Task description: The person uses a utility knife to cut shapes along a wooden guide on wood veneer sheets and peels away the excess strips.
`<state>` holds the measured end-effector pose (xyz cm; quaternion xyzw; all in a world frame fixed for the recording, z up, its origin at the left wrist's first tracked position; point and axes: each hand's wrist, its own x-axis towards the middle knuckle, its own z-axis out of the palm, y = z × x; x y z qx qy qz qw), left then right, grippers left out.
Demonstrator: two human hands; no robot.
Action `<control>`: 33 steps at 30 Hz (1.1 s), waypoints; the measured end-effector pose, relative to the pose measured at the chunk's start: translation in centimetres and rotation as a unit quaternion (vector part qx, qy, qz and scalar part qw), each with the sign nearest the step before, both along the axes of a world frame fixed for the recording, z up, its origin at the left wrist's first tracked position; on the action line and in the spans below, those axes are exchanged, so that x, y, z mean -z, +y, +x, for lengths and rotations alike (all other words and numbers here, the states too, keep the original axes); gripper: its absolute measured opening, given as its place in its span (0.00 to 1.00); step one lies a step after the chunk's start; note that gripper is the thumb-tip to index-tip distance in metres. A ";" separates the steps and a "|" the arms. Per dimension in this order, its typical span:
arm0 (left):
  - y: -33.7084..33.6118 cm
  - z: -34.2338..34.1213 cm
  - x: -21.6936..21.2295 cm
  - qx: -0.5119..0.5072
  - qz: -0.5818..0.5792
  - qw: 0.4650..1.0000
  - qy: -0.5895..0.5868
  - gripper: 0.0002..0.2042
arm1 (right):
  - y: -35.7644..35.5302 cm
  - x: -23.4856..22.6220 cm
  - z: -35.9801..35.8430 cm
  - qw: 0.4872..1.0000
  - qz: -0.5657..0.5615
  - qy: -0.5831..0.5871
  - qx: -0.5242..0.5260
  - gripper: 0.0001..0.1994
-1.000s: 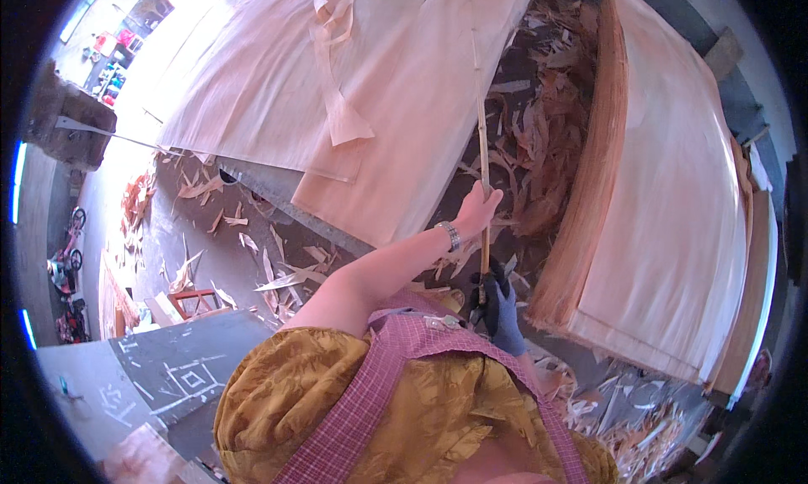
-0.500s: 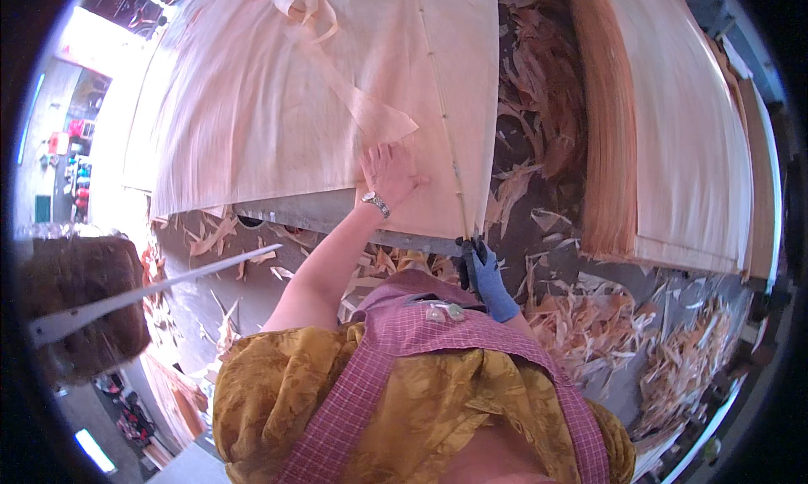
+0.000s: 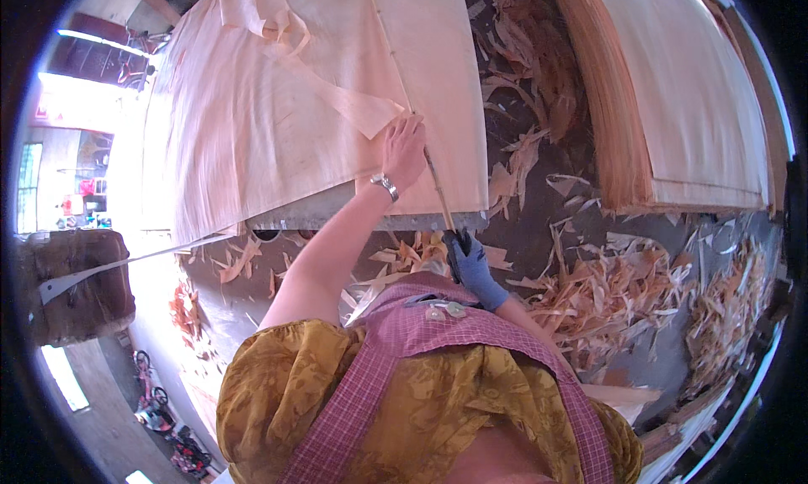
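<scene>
A thin jointed stick, like bamboo (image 3: 388, 46), lies lengthwise over a broad sheet of pale wood veneer (image 3: 252, 122). My bare left hand (image 3: 405, 153), with a wristwatch, is on the stick partway along, its fingers together and closed over it. My right hand (image 3: 475, 269), in a blue and black glove, grips the stick's near end close to my apron. A torn veneer strip (image 3: 353, 105) lies across the sheet, its pointed end beside my left fingers. Under my left hand, part of the stick is hidden.
A tall veneer stack (image 3: 623, 105) stands at the right. Shavings and scraps (image 3: 606, 290) litter the floor. At the left, a long pale flat bar (image 3: 118, 269) reaches from a dark brown block (image 3: 76, 316) toward the sheet. The metal table edge (image 3: 303, 215) shows below the veneer.
My left hand has gone from lying spread on the veneer beside the stick to closing over the stick. My right hand still grips its near end. The view has shifted slightly.
</scene>
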<state>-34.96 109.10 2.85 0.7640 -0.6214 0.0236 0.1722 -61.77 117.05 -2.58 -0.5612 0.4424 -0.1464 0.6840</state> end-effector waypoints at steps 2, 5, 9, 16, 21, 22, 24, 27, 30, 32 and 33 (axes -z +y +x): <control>-0.6 -0.2 -0.1 0.058 0.038 0.997 -0.037 0.16 | -0.1 -1.8 0.0 0.998 0.053 0.031 -0.015 0.14; -3.3 -1.5 -1.5 0.216 0.032 0.972 -0.082 0.16 | 2.5 0.7 -0.1 0.997 0.051 -0.050 0.025 0.11; -5.0 -3.3 3.1 0.439 -0.032 0.892 -0.103 0.13 | 5.0 -3.8 1.2 0.974 0.193 -0.115 0.042 0.09; -7.0 -3.6 1.1 0.530 0.159 0.824 -0.122 0.04 | 8.3 -2.8 0.4 0.996 -0.057 -0.072 0.007 0.09; -6.5 -1.1 -2.7 0.536 0.104 0.837 -0.029 0.06 | 12.9 -1.8 3.5 0.990 -0.085 -0.093 0.057 0.12; -6.0 -0.4 -4.6 0.530 0.114 0.840 -0.025 0.07 | 14.3 -0.9 4.9 0.989 -0.066 -0.110 0.069 0.12; -5.1 1.1 -9.3 0.510 0.115 0.852 -0.018 0.05 | 15.2 -1.0 7.5 0.989 -0.100 -0.085 0.073 0.12; -3.1 5.7 -15.5 0.501 0.051 0.864 0.002 0.11 | 15.4 -2.1 10.9 0.987 -0.097 -0.092 0.084 0.11; 0.4 12.6 -19.6 0.483 -0.016 0.876 0.004 0.16 | 16.8 -0.8 13.6 0.989 -0.049 -0.110 0.091 0.10; 3.4 16.8 -21.0 0.447 -0.024 0.894 -0.011 0.18 | 17.4 -0.7 14.7 0.989 -0.012 -0.108 0.100 0.10; 4.8 18.4 -21.3 0.427 -0.030 0.904 -0.019 0.18 | 17.7 -0.2 15.2 0.989 -0.053 -0.088 0.107 0.11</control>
